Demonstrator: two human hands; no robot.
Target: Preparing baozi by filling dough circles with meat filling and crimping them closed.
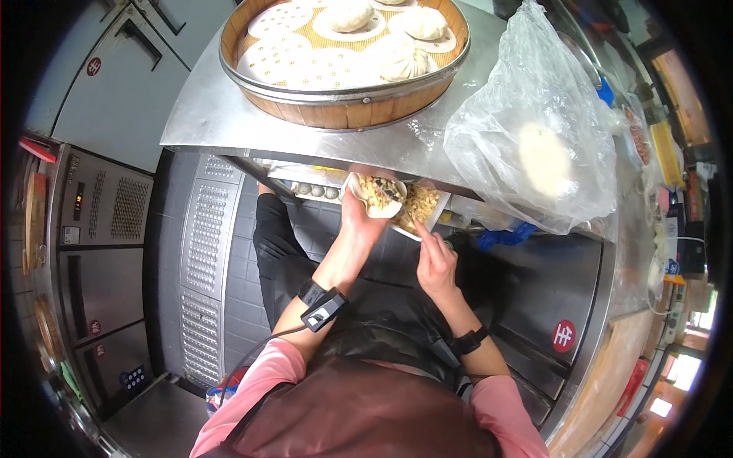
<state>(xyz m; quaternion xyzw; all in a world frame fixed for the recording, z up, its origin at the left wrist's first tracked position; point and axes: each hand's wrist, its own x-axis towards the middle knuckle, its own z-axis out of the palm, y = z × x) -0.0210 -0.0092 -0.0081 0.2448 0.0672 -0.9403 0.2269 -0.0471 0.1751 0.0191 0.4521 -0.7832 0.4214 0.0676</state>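
Observation:
My left hand [362,214] holds a round dough wrapper [378,197] with chopped filling heaped on it, just below the steel table's edge. Beside it, under that edge, is a white container [424,206] of similar chopped filling. My right hand [436,257] grips a thin utensil whose tip reaches to the filling near the wrapper; its kind cannot be told. On the table, a round wooden steamer [343,106] holds several pleated buns [404,60] on perforated white liners. A lump of pale dough [544,157] lies under or inside a clear plastic bag [492,120] to the right.
The steel table [194,120] spans the space in front of me. Steel refrigerator doors [109,200] stand at the left. A blue plastic bag [507,236] hangs below the table's edge. A wooden board [613,372] lies at the right, and a metal drain grate [209,240] crosses the tiled floor.

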